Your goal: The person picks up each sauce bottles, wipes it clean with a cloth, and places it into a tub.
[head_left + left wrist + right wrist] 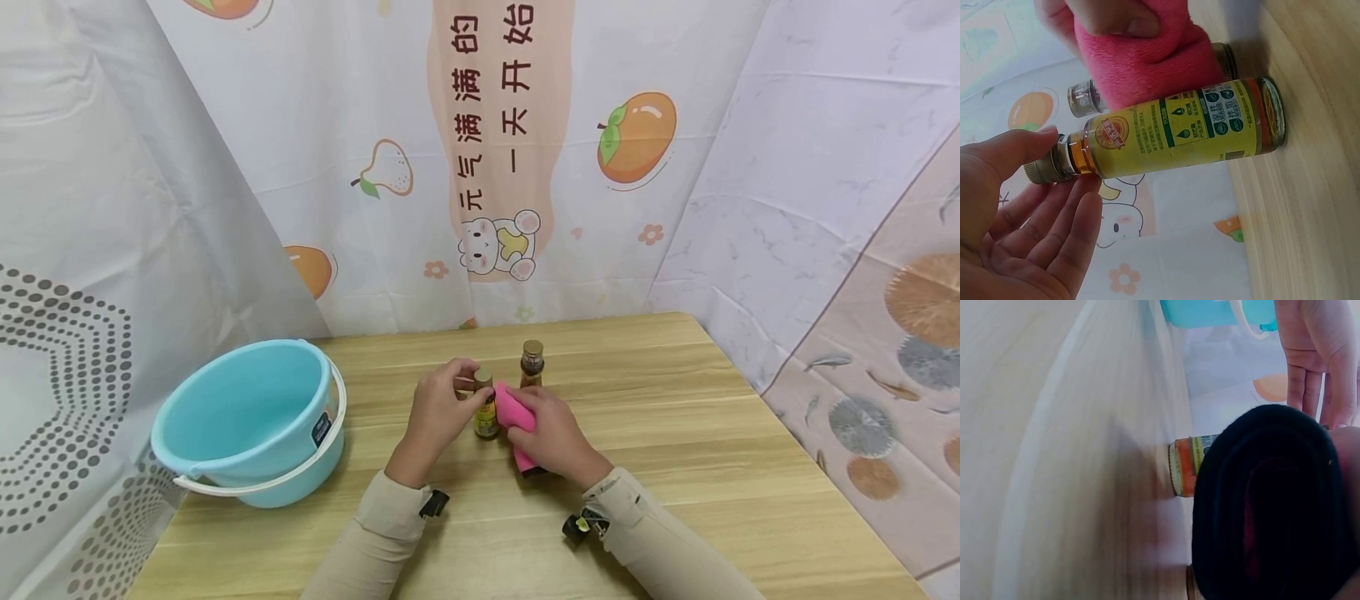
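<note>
A glass bottle (pixel 1179 131) with a yellow-green label and gold cap stands upright on the table. My left hand (pixel 442 404) pinches it at the cap (pixel 1044 169), thumb on one side and fingers on the other. In my right hand (pixel 555 433) is a bunched pink plush cloth (pixel 1141 62), lying against the bottle's side. The cloth's dark, rounded end (pixel 1266 500) fills much of the right wrist view and hides most of the bottle. A second gold-capped bottle (pixel 532 358) stands just behind the right hand, its lower part covered.
A light blue bucket (pixel 247 487) with a white handle (pixel 339 400) stands on the left of the wooden table (pixel 675 500). Printed curtains (pixel 360 100) hang behind the table's far edge and along both sides.
</note>
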`<state>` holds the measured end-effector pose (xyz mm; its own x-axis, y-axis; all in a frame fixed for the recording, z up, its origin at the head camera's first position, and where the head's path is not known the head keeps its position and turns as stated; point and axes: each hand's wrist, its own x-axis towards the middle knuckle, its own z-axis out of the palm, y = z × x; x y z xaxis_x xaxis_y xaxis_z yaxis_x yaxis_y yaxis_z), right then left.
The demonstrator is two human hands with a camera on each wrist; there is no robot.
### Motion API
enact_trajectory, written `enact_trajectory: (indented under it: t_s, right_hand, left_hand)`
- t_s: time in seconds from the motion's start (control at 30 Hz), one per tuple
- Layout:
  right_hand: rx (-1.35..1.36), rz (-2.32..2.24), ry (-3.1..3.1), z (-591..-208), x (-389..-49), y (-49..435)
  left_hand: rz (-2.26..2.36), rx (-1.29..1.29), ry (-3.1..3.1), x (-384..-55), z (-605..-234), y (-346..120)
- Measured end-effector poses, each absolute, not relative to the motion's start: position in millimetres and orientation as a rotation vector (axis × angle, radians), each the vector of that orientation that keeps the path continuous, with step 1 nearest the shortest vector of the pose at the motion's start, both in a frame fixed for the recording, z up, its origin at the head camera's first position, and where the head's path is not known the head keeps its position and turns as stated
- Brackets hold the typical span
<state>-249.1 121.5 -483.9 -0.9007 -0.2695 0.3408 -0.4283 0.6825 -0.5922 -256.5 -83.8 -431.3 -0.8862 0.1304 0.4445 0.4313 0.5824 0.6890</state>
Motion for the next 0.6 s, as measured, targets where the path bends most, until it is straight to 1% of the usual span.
enact_trajectory:
  t_s: [0.33, 0.6]
  right_hand:
    - [0.539, 1.106, -2.537, -475.1, -245.7, 122.4]
    - [0.546, 1.107, -2.512, -475.9, -245.9, 123.6]
  left_hand:
    - [-1.219, -0.502, -2.458, -258.2, -432.8, -82.8]
    - [-1.236, -0.534, -2.451, -259.5, -434.1, -82.5]
